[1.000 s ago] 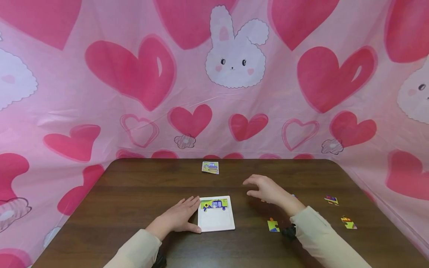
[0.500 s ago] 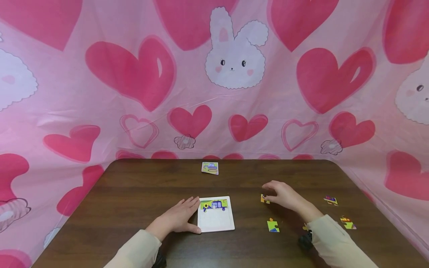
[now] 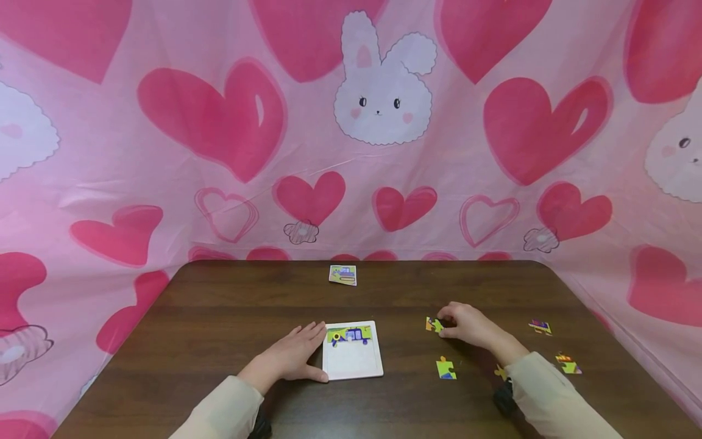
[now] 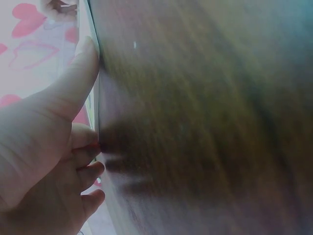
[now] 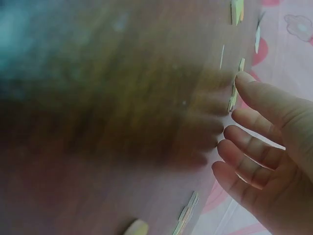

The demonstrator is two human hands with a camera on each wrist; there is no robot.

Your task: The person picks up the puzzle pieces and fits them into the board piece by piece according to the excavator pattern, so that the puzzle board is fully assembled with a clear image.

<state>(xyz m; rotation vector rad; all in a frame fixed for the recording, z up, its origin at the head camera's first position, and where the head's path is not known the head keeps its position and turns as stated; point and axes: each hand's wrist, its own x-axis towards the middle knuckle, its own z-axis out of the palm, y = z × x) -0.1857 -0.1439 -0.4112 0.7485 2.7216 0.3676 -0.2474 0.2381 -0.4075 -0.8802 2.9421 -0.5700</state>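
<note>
A white square puzzle tray (image 3: 353, 364) lies on the table, its upper part filled by a strip of puzzle picture (image 3: 351, 335) with a blue vehicle. My left hand (image 3: 289, 353) rests flat along the tray's left side, fingers straight, thumb at the lower left corner. In the left wrist view, the left thumb (image 4: 76, 81) lies along the tray's thin edge. To the right of the tray, my right hand (image 3: 470, 324) pinches the right side of an orange and green puzzle piece (image 3: 432, 324) between thumb and index finger. The right wrist view shows that hand's other fingers (image 5: 244, 154) loosely bent.
Loose puzzle pieces lie around the right hand: a green one (image 3: 446, 368) nearer me, a yellow one (image 3: 500, 372) partly behind the sleeve, and two at the right (image 3: 540, 327). A picture card (image 3: 342, 275) lies near the table's far edge, before a pink curtain (image 3: 378, 201).
My right hand has come down and rightward from above the table's middle to the orange and green puzzle piece, more of which now shows. The left hand and tray stay put.
</note>
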